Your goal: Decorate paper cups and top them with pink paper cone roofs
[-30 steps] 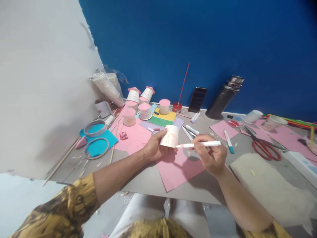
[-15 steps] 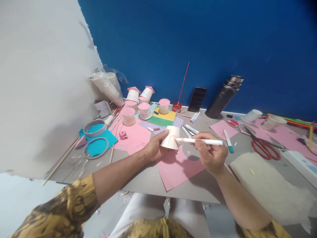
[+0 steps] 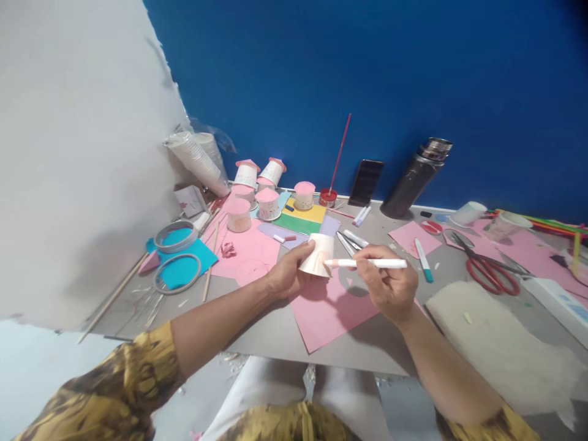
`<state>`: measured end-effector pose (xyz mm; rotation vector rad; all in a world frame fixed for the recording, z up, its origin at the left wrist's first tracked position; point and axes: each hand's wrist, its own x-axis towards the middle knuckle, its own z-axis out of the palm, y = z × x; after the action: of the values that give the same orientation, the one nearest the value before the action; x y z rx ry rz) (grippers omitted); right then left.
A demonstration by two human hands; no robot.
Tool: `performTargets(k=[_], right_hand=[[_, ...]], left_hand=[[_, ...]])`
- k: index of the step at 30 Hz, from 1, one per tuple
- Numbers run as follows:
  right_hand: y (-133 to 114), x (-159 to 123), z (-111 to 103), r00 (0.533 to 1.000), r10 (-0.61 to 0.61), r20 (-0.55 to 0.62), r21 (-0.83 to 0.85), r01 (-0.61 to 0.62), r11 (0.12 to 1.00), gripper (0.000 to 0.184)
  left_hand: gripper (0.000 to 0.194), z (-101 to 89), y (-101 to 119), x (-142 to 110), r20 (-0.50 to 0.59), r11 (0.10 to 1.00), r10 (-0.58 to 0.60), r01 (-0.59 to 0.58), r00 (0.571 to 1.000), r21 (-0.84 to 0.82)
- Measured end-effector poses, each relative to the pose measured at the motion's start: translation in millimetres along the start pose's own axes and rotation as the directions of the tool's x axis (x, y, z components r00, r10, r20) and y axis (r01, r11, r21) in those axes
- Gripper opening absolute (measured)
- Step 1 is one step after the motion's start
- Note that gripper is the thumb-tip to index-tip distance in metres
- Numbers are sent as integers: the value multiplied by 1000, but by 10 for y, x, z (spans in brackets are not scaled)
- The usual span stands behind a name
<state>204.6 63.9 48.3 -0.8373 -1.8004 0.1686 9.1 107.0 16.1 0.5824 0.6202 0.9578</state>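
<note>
Upside down in the middle of the view is a white paper cup (image 3: 318,250) with pale orange marks on its side. My left hand (image 3: 291,269) is closed around its left side, thumb on the wall. My right hand (image 3: 390,282) pinches a white marker (image 3: 386,263) held almost level, its peach tip at the cup's lower right side. Below both hands lies a pink paper sheet (image 3: 321,324). Behind the cup, several decorated cups with pink paper tops, among them one pink-topped cup (image 3: 239,217), stand on the table.
Left are a stack of paper cups (image 3: 197,162) and grey tape rolls (image 3: 177,274) on blue paper. A black flask (image 3: 411,184) and a phone (image 3: 366,182) lean against the blue wall. Red-handled scissors (image 3: 491,275), a teal-capped marker (image 3: 423,260) and a power strip (image 3: 558,306) lie right.
My right hand and the marker have shifted slightly left and down along the cup's side. The left hand keeps its hold on the cup, which is almost still.
</note>
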Motion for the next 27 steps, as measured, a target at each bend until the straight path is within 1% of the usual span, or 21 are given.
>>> performTargets(k=[2,3,7,12,16,18,21,25,27], right_hand=[[-2,1,-1,999,-10,36,16,10,1000,15],[-1,0,1,1000,-12,29,15,12,1000,15],[11,-2,5,998,15,-59,-25,-17,1000,8],[4,0,0,999,-13,42,7,12,1000,15],[0,0,9,999,16,-30,-16,-16,1000,12],[-8,5,10,1000,18,-10,-25,-18,1000,13],[-32,20,7,999,10,54,-24,-9,1000,17],[-43,27,8,1000,3,18,-26,-3,1000,14],[-27,15,10,999,5,37,-16,-4,1000,16]], left_hand=[[35,-2,0,1,-6,1000,-9,9,1000,4],[35,-1,-1,2,-10,1000,-9,9,1000,1],[31,5,-14,8,-19,1000,6,-6,1000,-7],[25,7,-37,11,-15,998,53,-53,998,26],[22,6,-39,12,14,995,96,-96,995,28],[22,0,-38,14,34,995,97,-98,995,25],[22,-12,-41,19,21,995,93,-94,995,24],[20,-14,-44,26,-10,993,112,-111,994,24],[20,-7,-40,27,-24,994,108,-108,994,13]])
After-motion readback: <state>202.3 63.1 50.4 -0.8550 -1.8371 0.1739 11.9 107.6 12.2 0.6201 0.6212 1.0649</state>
